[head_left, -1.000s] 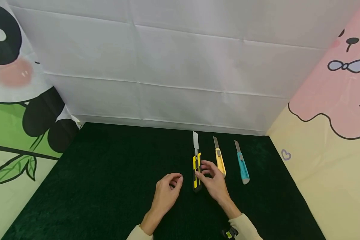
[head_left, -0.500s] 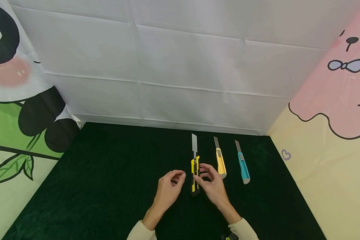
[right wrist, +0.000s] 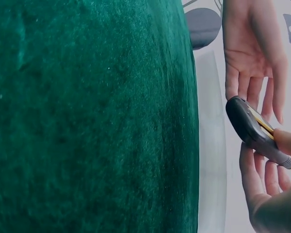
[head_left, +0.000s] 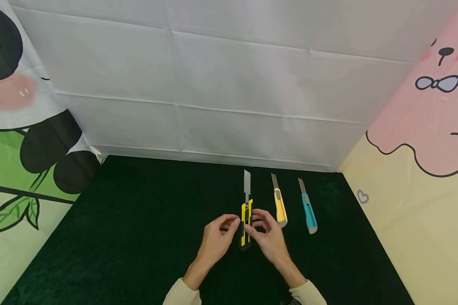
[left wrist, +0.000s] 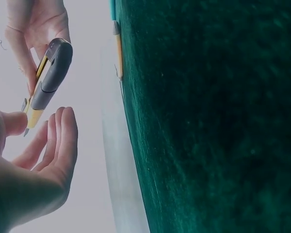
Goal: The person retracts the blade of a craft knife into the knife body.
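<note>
My right hand (head_left: pixel 272 240) holds a yellow-and-black utility knife (head_left: pixel 244 214) upright in the head view, thumb on its face and fingers along its right side. The long blade (head_left: pixel 247 182) is slid out and points away from me. My left hand (head_left: pixel 217 240) is at the knife's left side, thumb and forefinger tips right by the handle. In the left wrist view, that hand's fingers (left wrist: pixel 63 141) are extended, the thumb close to the handle (left wrist: pixel 56 68). The right wrist view has the black butt end (right wrist: pixel 242 121) between both hands, raised above the cloth.
To the right, a light-yellow utility knife (head_left: pixel 280 207) and a teal one (head_left: pixel 309 214) lie on the dark green cloth (head_left: pixel 137 220), blades extended away from me. White sheeting (head_left: pixel 229 84) rises behind the table, with printed cartoon panels at both sides.
The right hand has brought the black-and-yellow knife slightly left and nearer to me. The left hand has moved right, up to the knife's side. The other two knives have stayed put.
</note>
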Available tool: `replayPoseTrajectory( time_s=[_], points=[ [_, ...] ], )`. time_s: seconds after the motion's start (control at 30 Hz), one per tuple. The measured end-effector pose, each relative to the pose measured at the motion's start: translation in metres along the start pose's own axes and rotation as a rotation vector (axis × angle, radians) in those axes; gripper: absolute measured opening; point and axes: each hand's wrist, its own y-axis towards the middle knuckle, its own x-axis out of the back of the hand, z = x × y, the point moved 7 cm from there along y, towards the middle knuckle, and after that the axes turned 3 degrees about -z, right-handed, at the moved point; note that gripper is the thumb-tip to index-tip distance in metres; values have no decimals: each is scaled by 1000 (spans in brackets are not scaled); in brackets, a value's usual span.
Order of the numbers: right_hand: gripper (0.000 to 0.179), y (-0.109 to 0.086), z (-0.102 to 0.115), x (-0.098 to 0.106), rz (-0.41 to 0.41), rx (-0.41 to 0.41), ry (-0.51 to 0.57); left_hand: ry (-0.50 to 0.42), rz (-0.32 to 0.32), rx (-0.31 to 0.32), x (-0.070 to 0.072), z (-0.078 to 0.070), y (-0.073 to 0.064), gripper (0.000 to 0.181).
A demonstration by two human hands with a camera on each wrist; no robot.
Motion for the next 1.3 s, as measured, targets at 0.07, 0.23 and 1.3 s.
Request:
replayPoseTrajectory(
  time_s=[0.07,0.23,1.3],
  points=[
    [52,-1,1,0,4,-5,9,-19,13,7,-1,0,0,30],
    [51,-2,2,-2,22,-9,33,-60,49,17,-3,-2,1,32],
    [39,-2,11,-4,31,-54,109,-196,109,14,-10,-9,-5,37]
  ],
)
